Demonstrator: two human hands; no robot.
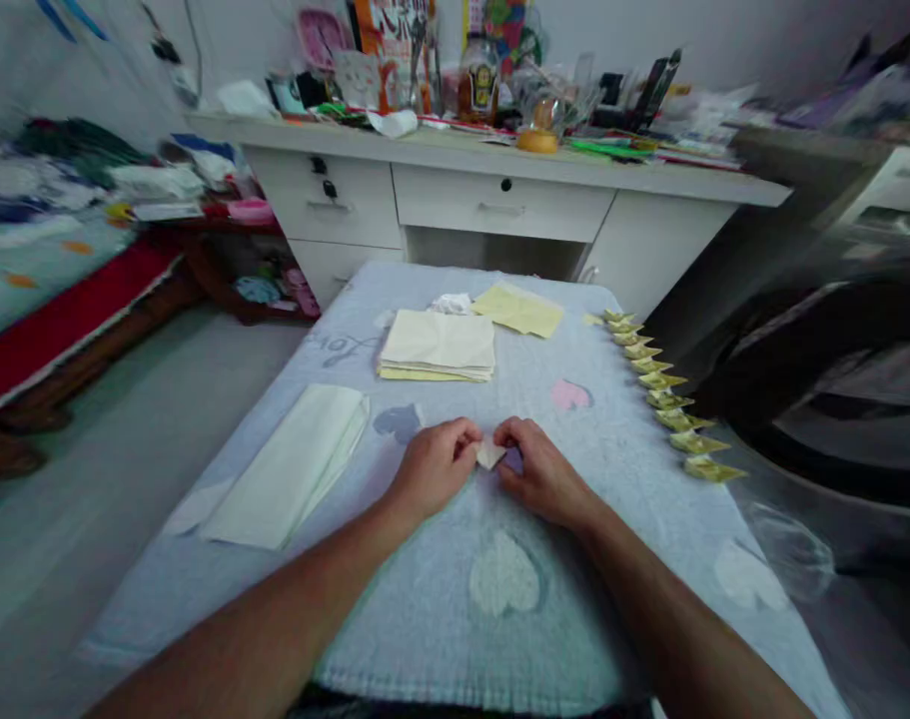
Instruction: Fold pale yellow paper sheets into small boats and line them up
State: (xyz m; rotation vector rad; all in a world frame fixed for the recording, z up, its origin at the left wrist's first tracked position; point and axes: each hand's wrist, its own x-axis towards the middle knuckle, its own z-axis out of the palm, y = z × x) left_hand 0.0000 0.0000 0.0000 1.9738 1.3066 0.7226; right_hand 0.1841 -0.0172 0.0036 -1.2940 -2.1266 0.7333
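Observation:
Between my two hands, over the middle of the cloth-covered table (425, 619), is a small folded piece of pale paper (489, 452). My left hand (441, 461) pinches its left side with thumb and fingers. On the opposite side, my right hand (536, 469) has its fingers closed at the paper's right edge. Beyond them lies a stack of cream paper sheets (440, 340), with yellow sheets (518, 308) behind it to the right. A larger folded white paper (286, 469) rests to the left. Along the right edge runs a row of several small folded paper boats (668, 399).
A crumpled white tissue (452, 304) sits behind the stack. Past the table stands a white desk (499, 200) crowded with a jar (478, 80) and other clutter. A front-loading washing machine (836, 379) is close on the right, a bed (57, 270) on the left.

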